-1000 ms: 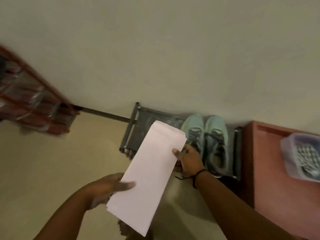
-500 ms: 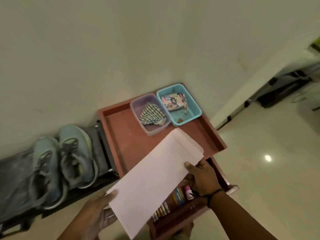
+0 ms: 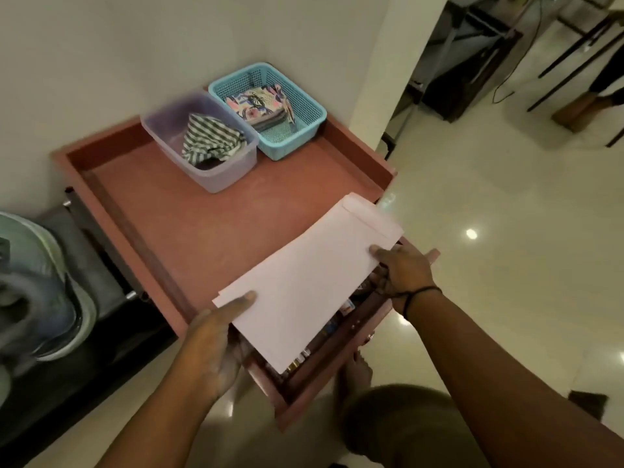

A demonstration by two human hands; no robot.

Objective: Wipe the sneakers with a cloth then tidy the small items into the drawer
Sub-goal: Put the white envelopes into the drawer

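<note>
Pale wall behind, glossy cream floor tiles rt; low red-brown wooden cabinet w/ raised-rim top (image 3: 216,231) against wall. On top, at back: translucent lilac plastic tub (image 3: 233,177) holding striped grey-white cloth (image 3: 209,140), touching teal mesh plastic basket (image 3: 304,130) w/ patterned fabric pieces. Mint-green sneakers (image 3: 40,282) on dark metal rack (image 3: 111,285) to lt, blurred.

Long white paper envelope (image 3: 304,282) held flat, tilted, over open red-brown drawer (image 3: 337,359) at cabinet front. Left hand (image 3: 216,342) grasping near end, thumb pressed on top face, fingers under. Right hand (image 3: 401,268) pinching far edge, thumb on top; black band at wrist. Small items (pens or tubes, too small to tell) visible in drawer beneath envelope.

Step, by judgement: tidying phase, envelope abt to go into drawer. Sneaker wiping presumably done, cloth sits in tub.

Handling: v. light, thin, flexible; likely creases if gripped hard, sags if held at one end only. Best held at both short ends as now, or along one long edge. Smooth paper, may slip. Needs laying flat on top of contents; length close to drawer width, so align w/ drawer first.
</note>
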